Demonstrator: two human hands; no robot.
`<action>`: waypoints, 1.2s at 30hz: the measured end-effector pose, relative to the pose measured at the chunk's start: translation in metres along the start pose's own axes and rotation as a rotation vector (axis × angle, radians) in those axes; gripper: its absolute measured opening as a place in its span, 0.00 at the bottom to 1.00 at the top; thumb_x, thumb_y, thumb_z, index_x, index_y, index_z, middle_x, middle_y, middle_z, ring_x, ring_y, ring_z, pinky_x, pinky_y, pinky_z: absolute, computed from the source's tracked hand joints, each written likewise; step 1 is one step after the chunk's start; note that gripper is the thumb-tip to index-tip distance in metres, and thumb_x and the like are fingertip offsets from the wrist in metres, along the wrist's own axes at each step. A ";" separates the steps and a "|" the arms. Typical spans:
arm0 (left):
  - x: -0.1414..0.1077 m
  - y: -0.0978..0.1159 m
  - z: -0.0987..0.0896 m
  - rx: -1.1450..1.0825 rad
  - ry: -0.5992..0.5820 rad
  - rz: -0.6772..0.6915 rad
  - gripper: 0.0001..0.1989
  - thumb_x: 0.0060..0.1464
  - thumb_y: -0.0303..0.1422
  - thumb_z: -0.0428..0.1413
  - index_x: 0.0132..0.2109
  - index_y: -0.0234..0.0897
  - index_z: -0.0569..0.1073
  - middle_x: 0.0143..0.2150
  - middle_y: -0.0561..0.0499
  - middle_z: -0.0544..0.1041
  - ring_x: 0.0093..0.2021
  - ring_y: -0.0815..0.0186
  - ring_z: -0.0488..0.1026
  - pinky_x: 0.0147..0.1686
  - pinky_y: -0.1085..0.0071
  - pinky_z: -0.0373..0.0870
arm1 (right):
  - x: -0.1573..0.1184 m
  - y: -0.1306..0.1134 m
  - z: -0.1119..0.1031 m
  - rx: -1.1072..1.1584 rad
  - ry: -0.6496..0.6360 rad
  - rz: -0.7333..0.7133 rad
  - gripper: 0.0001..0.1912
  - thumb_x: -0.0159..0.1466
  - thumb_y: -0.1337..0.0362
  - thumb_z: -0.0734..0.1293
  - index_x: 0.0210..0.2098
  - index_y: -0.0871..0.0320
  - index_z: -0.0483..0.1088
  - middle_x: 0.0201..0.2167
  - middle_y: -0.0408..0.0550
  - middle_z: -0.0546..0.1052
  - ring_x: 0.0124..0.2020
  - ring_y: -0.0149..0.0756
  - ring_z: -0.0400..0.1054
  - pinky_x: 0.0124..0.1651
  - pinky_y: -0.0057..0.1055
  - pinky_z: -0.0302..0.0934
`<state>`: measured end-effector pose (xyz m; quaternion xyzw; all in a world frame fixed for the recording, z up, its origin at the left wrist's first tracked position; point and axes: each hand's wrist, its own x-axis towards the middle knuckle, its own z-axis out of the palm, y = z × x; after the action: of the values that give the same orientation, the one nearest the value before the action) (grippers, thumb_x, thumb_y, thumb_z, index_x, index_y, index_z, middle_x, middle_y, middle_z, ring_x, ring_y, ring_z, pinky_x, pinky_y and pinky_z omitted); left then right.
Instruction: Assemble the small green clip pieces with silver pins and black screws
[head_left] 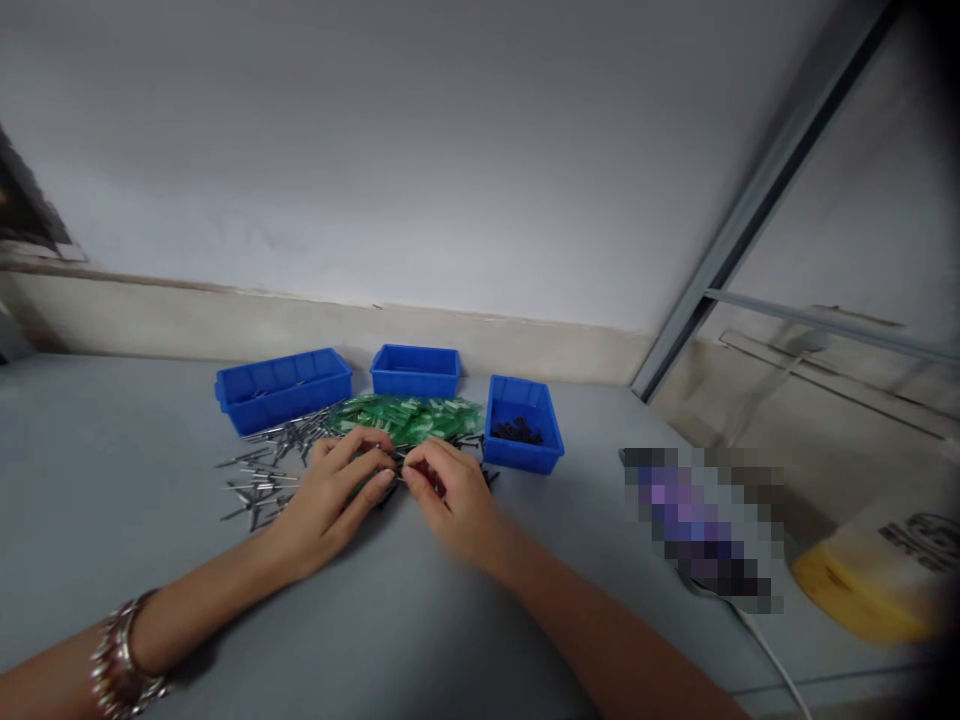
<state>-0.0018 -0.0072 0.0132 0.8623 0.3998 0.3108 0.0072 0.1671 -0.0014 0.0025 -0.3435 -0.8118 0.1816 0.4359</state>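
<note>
Now left hand [330, 500] and right hand [450, 500] meet beside metal pins [262, 480].

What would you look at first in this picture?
The three bright blue plastic bins catch the eye first, lined up at the back of the grey table. Just in front lie a heap of green pieces and a scatter of silvery metal pins. Nearer still, the left hand and right hand meet, fingers close together.
</note>
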 end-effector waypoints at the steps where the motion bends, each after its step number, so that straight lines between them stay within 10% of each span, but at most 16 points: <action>1: 0.000 0.000 0.000 -0.002 0.002 0.005 0.13 0.60 0.33 0.39 0.37 0.37 0.67 0.42 0.47 0.67 0.45 0.61 0.62 0.43 0.64 0.58 | 0.001 -0.001 -0.001 -0.014 -0.013 -0.002 0.05 0.62 0.69 0.56 0.32 0.57 0.63 0.29 0.43 0.67 0.33 0.30 0.62 0.37 0.26 0.56; 7: -0.001 -0.006 0.002 -0.016 0.008 0.040 0.10 0.60 0.31 0.41 0.39 0.37 0.66 0.43 0.47 0.66 0.46 0.61 0.62 0.43 0.64 0.57 | 0.003 -0.025 -0.027 -0.262 0.012 0.106 0.08 0.61 0.63 0.58 0.38 0.59 0.63 0.36 0.50 0.68 0.38 0.36 0.62 0.39 0.32 0.57; 13: -0.001 -0.009 0.002 -0.010 0.000 0.047 0.08 0.59 0.30 0.43 0.38 0.37 0.65 0.43 0.47 0.66 0.45 0.61 0.63 0.42 0.65 0.58 | -0.021 -0.008 -0.084 -0.525 0.502 0.292 0.13 0.63 0.59 0.55 0.28 0.58 0.64 0.25 0.46 0.68 0.30 0.36 0.61 0.35 0.33 0.54; 16: 0.000 -0.007 0.003 -0.013 0.010 0.043 0.08 0.59 0.31 0.42 0.38 0.37 0.65 0.43 0.47 0.66 0.45 0.61 0.63 0.41 0.65 0.59 | -0.024 0.018 -0.104 -0.686 0.458 0.537 0.16 0.62 0.56 0.54 0.31 0.59 0.66 0.26 0.48 0.68 0.32 0.40 0.62 0.36 0.37 0.55; 21: 0.000 -0.006 0.004 -0.007 0.047 0.045 0.08 0.59 0.31 0.42 0.38 0.36 0.65 0.43 0.46 0.65 0.46 0.60 0.63 0.41 0.64 0.58 | -0.023 0.045 -0.114 -1.035 0.499 0.971 0.23 0.60 0.56 0.56 0.52 0.60 0.60 0.53 0.65 0.55 0.50 0.58 0.53 0.40 0.51 0.56; 36: 0.000 -0.009 0.002 0.027 0.000 0.052 0.08 0.58 0.32 0.43 0.39 0.37 0.66 0.43 0.46 0.66 0.45 0.60 0.64 0.40 0.65 0.60 | -0.034 0.070 -0.121 -0.850 0.429 1.172 0.24 0.62 0.56 0.53 0.54 0.60 0.56 0.57 0.64 0.49 0.54 0.60 0.49 0.43 0.55 0.54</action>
<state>-0.0069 -0.0007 0.0093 0.8724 0.3813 0.3055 -0.0126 0.3084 0.0221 0.0080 -0.8854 -0.3940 -0.0159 0.2463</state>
